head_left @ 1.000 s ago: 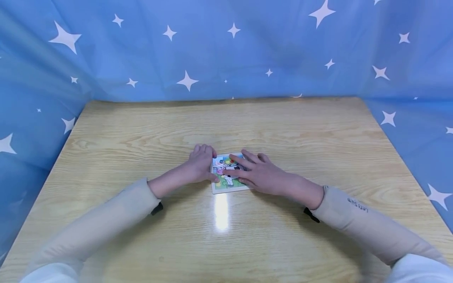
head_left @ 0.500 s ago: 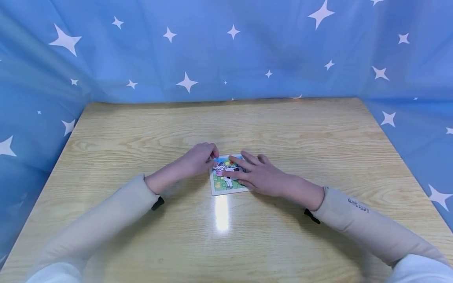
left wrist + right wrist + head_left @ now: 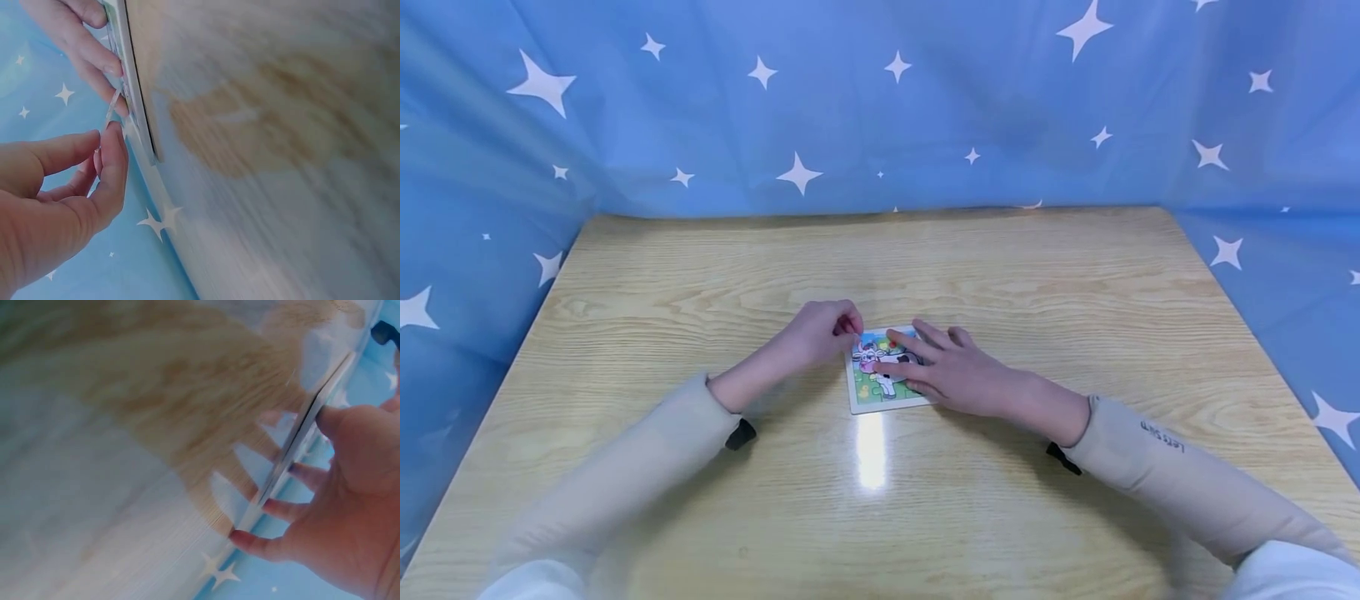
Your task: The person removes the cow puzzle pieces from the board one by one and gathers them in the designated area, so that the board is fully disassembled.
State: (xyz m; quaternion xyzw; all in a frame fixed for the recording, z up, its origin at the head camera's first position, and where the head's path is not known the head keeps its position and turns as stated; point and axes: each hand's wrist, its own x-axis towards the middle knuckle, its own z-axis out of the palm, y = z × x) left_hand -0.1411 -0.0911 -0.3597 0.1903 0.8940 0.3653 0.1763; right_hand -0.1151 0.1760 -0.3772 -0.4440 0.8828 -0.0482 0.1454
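Note:
A jigsaw puzzle (image 3: 865,390) with a cartoon cow and a pale border lies on the table in the head view. My left hand (image 3: 818,335) is at its far left corner. Between thumb and fingertips it pinches a thin puzzle piece (image 3: 113,106), which stands tilted up at the puzzle's edge in the left wrist view. The printed side of that piece cannot be made out. My right hand (image 3: 962,372) rests on the puzzle's right part with fingers spread, covering some of the picture. In the right wrist view, the fingertips (image 3: 244,539) reach over the puzzle's edge and the tabletop.
The wood-grain table (image 3: 1075,283) is broad, and light glares off it just in front of the puzzle. A blue curtain (image 3: 880,100) with white stars hangs behind and along the sides.
My left hand has shifted from the puzzle's left edge to its far left corner, and its thumb and fingers have come together on a piece there. The right hand stays in place.

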